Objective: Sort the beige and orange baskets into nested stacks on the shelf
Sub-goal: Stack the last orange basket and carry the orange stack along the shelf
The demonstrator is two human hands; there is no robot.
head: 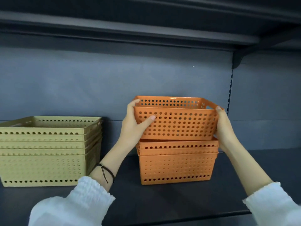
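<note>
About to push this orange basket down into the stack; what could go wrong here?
The held orange basket sits slightly askew over the orange stack, so a corner could catch on the rim and jam. The left hand and right hand grip its ends low, so fingers could get pinched.

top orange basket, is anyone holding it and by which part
Yes. Both hands hold the orange perforated plastic basket by its short ends near the rim: left hand on its left end, right hand on its right, above the orange stack.
</note>
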